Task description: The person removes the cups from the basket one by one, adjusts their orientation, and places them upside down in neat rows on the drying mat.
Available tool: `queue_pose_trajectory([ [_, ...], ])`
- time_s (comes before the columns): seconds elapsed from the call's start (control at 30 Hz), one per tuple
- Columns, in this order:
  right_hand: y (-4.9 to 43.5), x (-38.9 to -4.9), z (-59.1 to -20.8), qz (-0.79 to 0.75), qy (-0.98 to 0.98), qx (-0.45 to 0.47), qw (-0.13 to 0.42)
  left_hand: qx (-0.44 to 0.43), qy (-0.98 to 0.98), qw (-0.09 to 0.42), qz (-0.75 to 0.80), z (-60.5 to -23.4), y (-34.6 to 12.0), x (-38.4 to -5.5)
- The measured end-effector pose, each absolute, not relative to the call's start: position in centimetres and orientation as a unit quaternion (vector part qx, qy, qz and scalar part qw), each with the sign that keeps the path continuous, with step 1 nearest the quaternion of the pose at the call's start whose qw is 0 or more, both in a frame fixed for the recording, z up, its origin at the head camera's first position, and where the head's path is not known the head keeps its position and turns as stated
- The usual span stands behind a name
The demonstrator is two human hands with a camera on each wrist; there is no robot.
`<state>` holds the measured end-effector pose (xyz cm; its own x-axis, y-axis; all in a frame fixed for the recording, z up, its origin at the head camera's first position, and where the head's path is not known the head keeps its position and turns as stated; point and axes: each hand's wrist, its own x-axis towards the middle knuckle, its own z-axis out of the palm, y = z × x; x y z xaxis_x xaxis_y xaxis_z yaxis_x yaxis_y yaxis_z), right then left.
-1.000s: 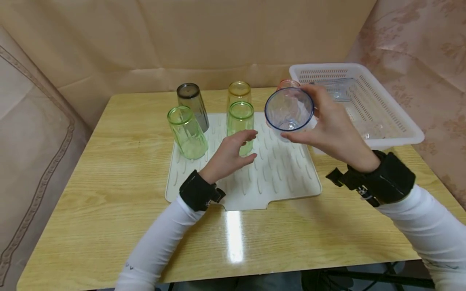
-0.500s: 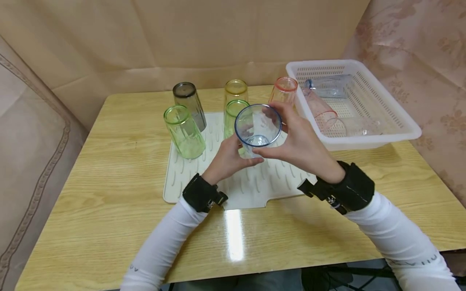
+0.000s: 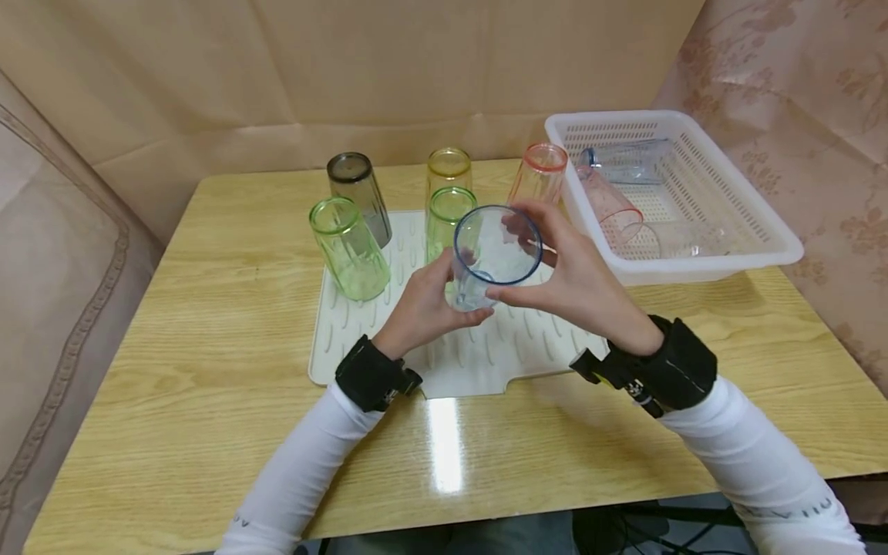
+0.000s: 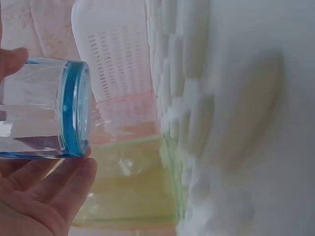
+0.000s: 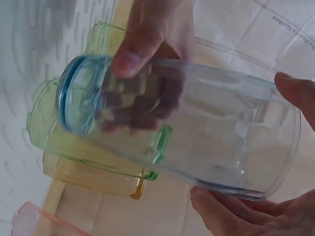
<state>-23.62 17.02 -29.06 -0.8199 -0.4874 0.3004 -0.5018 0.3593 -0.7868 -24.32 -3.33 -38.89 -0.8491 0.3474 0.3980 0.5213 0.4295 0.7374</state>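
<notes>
A clear, blue-tinted drinking glass (image 3: 474, 291) is held tilted above the white ridged mat, its open rim toward the head camera. My right hand (image 3: 579, 277) grips it near the rim, thumb on the near side and fingers on the far side. Around the lower part curls my left hand (image 3: 419, 308). The right wrist view shows the left thumb (image 5: 130, 61) on the glass just above its thick base, other fingers seen through the wall. Near the hands, a green glass (image 3: 447, 208) stands upside down on the mat (image 3: 458, 370), partly hidden by the held glass.
Another green glass (image 3: 350, 250), a grey glass (image 3: 361, 193), a yellow glass (image 3: 449, 166) and a red-rimmed glass (image 3: 537, 173) stand on or behind the mat. At the right, a white basket (image 3: 708, 270) holds several glasses lying on their sides.
My right hand has brought the glass leftward from beside the basket to the mat's middle. The left hand, holding nothing earlier, now grips the glass's lower part. The glass has tilted slightly more.
</notes>
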Motion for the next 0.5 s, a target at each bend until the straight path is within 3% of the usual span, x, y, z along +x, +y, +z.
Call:
queue_pose_trajectory([
  [0.17,17.9,-23.3,-29.5,0.438,-0.828,0.350,0.003,-0.251,-0.894,0.099,-0.357,-38.2,-5.0,-23.4],
  [0.37,18.1,-22.8,-29.9,0.326,-0.836,0.439,0.042,-0.271,-0.926,0.122,-0.233,-37.6,-6.3,-22.6],
  [0.5,17.6,-22.2,-30.3,0.276,-0.849,0.449,0.038,-0.285,-0.930,0.130,-0.193,-37.2,-6.3,-22.1],
])
